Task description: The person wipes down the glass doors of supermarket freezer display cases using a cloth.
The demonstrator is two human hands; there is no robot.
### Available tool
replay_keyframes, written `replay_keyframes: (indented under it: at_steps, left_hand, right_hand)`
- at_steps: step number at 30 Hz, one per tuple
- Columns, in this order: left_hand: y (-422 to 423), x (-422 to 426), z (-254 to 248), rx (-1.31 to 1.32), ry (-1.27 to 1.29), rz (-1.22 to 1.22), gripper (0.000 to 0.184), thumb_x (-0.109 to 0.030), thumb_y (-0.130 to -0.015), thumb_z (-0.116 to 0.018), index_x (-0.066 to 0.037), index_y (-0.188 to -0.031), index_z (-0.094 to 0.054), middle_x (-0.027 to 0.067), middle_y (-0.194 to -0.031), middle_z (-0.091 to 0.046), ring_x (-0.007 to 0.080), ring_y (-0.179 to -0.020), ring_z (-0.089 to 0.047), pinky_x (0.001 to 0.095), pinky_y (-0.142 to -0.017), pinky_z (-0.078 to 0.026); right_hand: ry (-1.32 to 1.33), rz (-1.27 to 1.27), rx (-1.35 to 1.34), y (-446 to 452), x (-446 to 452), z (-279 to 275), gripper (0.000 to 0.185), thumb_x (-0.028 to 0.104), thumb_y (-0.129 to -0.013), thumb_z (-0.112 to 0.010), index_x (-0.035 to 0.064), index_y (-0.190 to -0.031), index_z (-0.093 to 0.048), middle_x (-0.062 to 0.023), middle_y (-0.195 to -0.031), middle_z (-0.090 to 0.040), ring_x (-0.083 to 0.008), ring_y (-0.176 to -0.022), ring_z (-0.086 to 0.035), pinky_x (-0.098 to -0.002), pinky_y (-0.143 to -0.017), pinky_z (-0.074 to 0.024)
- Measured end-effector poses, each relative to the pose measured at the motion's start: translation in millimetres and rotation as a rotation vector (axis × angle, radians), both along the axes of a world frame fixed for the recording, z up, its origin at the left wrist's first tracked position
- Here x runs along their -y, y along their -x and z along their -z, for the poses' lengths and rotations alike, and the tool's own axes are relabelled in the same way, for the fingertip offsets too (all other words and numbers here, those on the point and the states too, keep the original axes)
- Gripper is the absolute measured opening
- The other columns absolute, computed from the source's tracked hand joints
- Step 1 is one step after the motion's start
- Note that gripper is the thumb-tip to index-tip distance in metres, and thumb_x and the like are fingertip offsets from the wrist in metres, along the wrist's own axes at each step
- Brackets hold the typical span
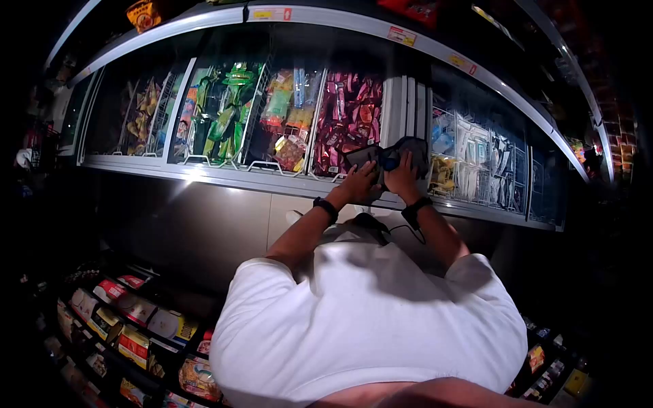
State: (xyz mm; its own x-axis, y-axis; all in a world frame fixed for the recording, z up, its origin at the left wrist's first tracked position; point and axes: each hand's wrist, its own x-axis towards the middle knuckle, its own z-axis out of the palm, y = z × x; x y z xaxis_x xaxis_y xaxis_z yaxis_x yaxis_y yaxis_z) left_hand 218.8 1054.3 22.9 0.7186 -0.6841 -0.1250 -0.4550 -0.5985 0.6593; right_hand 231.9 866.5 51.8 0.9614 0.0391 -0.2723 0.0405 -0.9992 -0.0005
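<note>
At the front edge of a glass-topped freezer [238, 178], a dark cloth-like item [416, 151] lies on the frame between two glass sections. My left hand [360, 182] rests at its left part with the fingers spread. On its right part lies my right hand [403, 178], fingers pressed on the dark material beside a small round blue-black piece [390, 163]. Whether the right fingers grip the material is hidden. Both wrists wear dark bands. Pink-red packets [347, 115] show under the glass just left of my hands.
Green packets [228, 122] and mixed bags [289, 112] fill wire baskets at the left; pale packets [476, 153] lie at the right. Price tags line the rail [326, 15] above. Shelves with packaged goods [136, 343] stand behind me, lower left.
</note>
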Motion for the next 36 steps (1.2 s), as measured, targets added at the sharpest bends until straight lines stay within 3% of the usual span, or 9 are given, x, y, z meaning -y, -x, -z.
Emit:
replay_keyframes:
  at_steps: [7,9,14,19,24,29,31,33,36]
  left_hand:
    - [50,-61,-31,-0.059,-0.229,0.138,0.063,-0.04,-0.091,-0.054,-0.003,-0.139,-0.038,0.0188,-0.153,-0.028,0.0321,-0.143,-0.025,0.0535,-0.113,-0.021]
    - [39,-81,-41,-0.12,-0.122,0.1,0.052,-0.027,-0.088,-0.054,0.001,-0.131,-0.045,0.0224,-0.145,-0.038,0.0348,-0.136,-0.036,0.0503,-0.106,-0.036]
    - [22,-90,-23,-0.054,-0.039,0.145,0.042,-0.017,-0.088,-0.049,0.006,-0.123,-0.049,0.0289,-0.135,-0.045,0.0379,-0.117,-0.055,0.0455,-0.098,-0.045]
    - [-34,-74,-23,-0.199,0.075,-0.026,0.033,-0.015,-0.082,-0.06,0.003,-0.11,-0.058,0.0249,-0.107,-0.065,0.0373,-0.109,-0.06,0.0443,-0.091,-0.049]
    - [-65,-65,3,-0.211,0.156,-0.029,0.031,-0.022,-0.081,-0.062,-0.002,-0.105,-0.063,0.024,-0.108,-0.064,0.0401,-0.103,-0.061,0.046,-0.09,-0.049]
    - [-86,-62,9,-0.315,0.257,-0.219,0.036,-0.028,-0.084,-0.057,-0.002,-0.108,-0.063,0.0277,-0.104,-0.064,0.0417,-0.1,-0.061,0.0476,-0.088,-0.049]
    - [-109,-78,-7,-0.48,0.238,-0.207,0.037,-0.028,-0.084,-0.055,-0.001,-0.108,-0.064,0.0278,-0.105,-0.063,0.0422,-0.102,-0.06,0.0469,-0.09,-0.048]
    - [-127,-71,1,-0.399,0.145,-0.131,0.038,-0.03,-0.084,-0.054,0.0,-0.105,-0.065,0.0257,-0.107,-0.064,0.0418,-0.103,-0.06,0.0461,-0.09,-0.049]
    - [-141,-67,1,-0.422,0.145,-0.067,0.04,-0.032,-0.083,-0.055,-0.003,-0.108,-0.065,0.023,-0.11,-0.064,0.0399,-0.103,-0.061,0.0451,-0.087,-0.051]
  right_hand:
    - [-0.079,0.146,-0.153,50,-69,10,0.081,0.049,-0.091,-0.045,-0.0028,-0.147,-0.02,-0.0323,-0.153,0.0,-0.0501,-0.142,-0.001,-0.0701,-0.104,-0.0175]
    - [-0.001,0.145,-0.142,47,-86,22,0.081,0.051,-0.092,-0.042,0.0045,-0.151,-0.011,-0.0317,-0.154,0.006,-0.0501,-0.142,0.002,-0.0691,-0.105,-0.018]
    - [-0.106,0.021,-0.04,24,-82,13,0.061,0.052,-0.088,-0.051,-0.0049,-0.1,-0.071,-0.0247,-0.156,-0.005,-0.0441,-0.143,-0.007,-0.0722,-0.099,-0.024]
    - [-0.058,0.144,-0.034,-44,-63,33,0.077,0.054,-0.088,-0.052,0.0063,-0.146,-0.034,-0.0164,-0.158,-0.01,-0.0376,-0.145,-0.01,-0.0707,-0.099,-0.0242]
    - [-0.305,0.37,-0.024,-89,-67,22,0.075,0.04,-0.088,-0.056,0.0361,-0.151,-0.015,-0.0098,-0.16,-0.006,-0.0346,-0.146,-0.004,-0.0711,-0.103,-0.0131]
    - [-0.379,0.508,-0.014,-130,-45,40,0.073,0.046,-0.091,-0.045,0.0273,-0.153,-0.012,-0.0117,-0.16,-0.004,-0.0324,-0.147,-0.003,-0.0681,-0.105,-0.014]
    - [0.086,0.143,-0.151,-155,-10,79,0.078,0.059,-0.091,-0.041,0.0224,-0.154,-0.011,-0.0127,-0.16,0.0,-0.0326,-0.146,-0.005,-0.0697,-0.105,-0.0137]
    - [-0.147,0.415,0.084,-176,-13,93,0.08,0.063,-0.091,-0.04,0.0198,-0.153,-0.012,-0.0135,-0.16,-0.002,-0.032,-0.146,-0.006,-0.068,-0.107,-0.0147]
    - [-0.098,0.481,0.026,-183,-57,25,0.081,0.065,-0.091,-0.039,0.0209,-0.153,-0.011,-0.0139,-0.159,-0.004,-0.0326,-0.146,-0.008,-0.066,-0.107,-0.0171]
